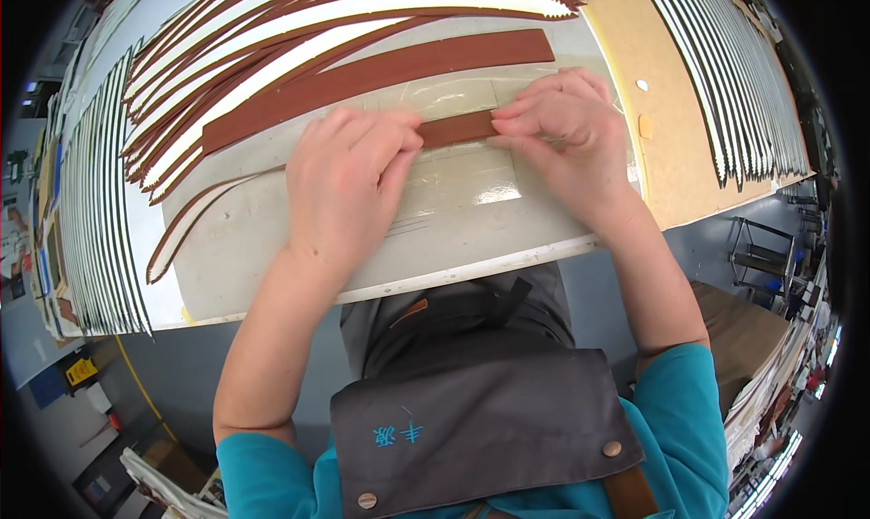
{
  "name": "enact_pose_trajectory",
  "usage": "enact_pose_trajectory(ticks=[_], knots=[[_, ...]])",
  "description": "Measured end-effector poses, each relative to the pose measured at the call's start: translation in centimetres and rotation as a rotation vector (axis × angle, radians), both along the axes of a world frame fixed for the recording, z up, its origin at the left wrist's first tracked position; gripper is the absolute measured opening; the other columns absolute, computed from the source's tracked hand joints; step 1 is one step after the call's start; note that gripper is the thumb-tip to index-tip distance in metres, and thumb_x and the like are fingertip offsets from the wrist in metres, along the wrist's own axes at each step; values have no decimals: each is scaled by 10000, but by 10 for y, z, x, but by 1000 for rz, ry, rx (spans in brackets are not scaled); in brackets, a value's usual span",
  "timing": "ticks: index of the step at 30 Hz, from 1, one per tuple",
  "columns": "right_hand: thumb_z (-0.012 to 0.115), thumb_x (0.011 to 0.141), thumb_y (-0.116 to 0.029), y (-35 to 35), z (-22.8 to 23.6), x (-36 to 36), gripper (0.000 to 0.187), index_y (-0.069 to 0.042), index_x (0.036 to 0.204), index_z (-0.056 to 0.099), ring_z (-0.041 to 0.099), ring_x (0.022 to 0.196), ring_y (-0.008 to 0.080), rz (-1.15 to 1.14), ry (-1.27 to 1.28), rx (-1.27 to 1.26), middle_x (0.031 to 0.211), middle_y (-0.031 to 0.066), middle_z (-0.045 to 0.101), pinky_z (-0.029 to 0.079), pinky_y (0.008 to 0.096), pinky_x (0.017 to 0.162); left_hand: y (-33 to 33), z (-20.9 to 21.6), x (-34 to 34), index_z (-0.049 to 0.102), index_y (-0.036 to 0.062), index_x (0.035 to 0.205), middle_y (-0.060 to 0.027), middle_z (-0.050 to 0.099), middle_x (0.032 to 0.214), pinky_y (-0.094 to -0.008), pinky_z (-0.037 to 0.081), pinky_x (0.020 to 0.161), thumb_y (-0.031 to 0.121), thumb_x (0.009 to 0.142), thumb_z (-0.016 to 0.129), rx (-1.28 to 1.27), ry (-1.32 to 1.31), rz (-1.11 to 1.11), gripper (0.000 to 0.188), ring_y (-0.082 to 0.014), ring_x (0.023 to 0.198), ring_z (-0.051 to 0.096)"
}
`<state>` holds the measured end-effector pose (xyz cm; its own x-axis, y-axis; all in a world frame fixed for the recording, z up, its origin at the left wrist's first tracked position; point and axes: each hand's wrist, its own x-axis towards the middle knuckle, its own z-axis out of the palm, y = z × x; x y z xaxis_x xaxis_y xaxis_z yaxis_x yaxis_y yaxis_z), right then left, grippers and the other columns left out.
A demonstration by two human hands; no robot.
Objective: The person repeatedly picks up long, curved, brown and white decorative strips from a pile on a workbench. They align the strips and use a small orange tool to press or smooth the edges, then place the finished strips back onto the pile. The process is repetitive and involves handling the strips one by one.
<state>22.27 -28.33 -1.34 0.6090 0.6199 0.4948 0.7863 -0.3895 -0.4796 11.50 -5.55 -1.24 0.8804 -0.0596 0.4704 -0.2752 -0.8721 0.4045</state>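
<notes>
A narrow brown strip (458, 129), which looks like leather, stretches between my hands over a clear sheet (462, 176) on the table. My left hand (349, 174) pinches it on one side, its fingers slightly blurred. At the right end, my right hand (575, 143) grips the strip between thumb and fingertips. To the left of my left hand, the strip's tail (190, 218) curls, showing a pale inner side with brown edges. Just beyond my hands lies a wider flat brown strip (381, 84).
A heap of brown-and-white strips (272, 57) with jagged ends covers the far left. Rows of dark-edged white strips lie at left (104, 193) and right (725, 93). The table's front edge (471, 272) runs close to my body. A dark stool (763, 258) stands at the right.
</notes>
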Motion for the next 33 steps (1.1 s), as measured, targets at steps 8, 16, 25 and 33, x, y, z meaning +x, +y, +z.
enact_pose_trajectory(ticks=[8, 16, 25, 33], knots=[[820, 840, -133, -18, -11, -28, 215, -150, 1054, 821, 634, 1256, 259, 11, -33, -158, 1171, -15, 785, 296, 507, 1183, -1, -11, -17, 815, 98, 1066, -23, 772, 1147, -352, 512, 883, 37, 824, 790, 0, 75, 9, 250, -255, 987, 619], [792, 857, -120, -21, -10, -29, 321, -143, 1177, 793, 593, 1327, 269, 38, 13, -167, 1289, -10, 747, 273, 518, 1195, -3, -11, -15, 822, 129, 1022, 15, 763, 1165, -343, 486, 842, 52, 801, 814, -35, 73, 49, 234, -233, 933, 585], [790, 856, -120, -19, -10, -26, 310, -151, 1165, 802, 604, 1319, 275, 43, 39, -161, 1255, -8, 762, 272, 524, 1205, -2, -8, -15, 817, 115, 1059, -3, 757, 1184, -344, 496, 861, 34, 819, 809, -28, 122, 31, 253, -246, 959, 594], [797, 849, -122, -15, -1, -27, 269, -154, 1116, 813, 640, 1256, 292, 19, 35, -204, 1198, 0, 780, 308, 531, 1190, 15, -10, -42, 790, 68, 1147, -66, 738, 1243, -360, 520, 945, -10, 858, 767, -21, 115, 54, 300, -274, 1108, 643]])
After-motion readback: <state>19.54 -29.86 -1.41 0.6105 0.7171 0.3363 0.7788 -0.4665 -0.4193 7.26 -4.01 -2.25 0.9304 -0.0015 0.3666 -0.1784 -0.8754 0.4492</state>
